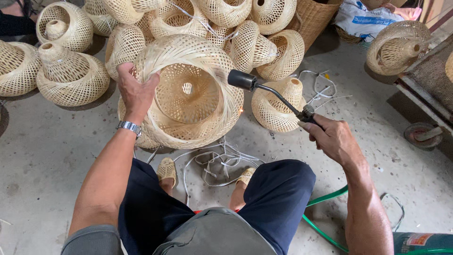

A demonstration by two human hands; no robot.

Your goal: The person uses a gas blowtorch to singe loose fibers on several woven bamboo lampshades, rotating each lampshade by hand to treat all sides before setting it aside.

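Left hand (136, 92) grips rim of woven bamboo lampshade (188, 89), opening tilted toward the person, centre scene. Right hand (332, 137) clenched on gas torch (276, 94); its long axis slants up-left, nozzle just right of the shade's rim.

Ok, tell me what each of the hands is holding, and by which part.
Left hand grips the woven bamboo lampshade by its outer rim. Right hand holds the gas torch at its handle end, nozzle beside the shade.
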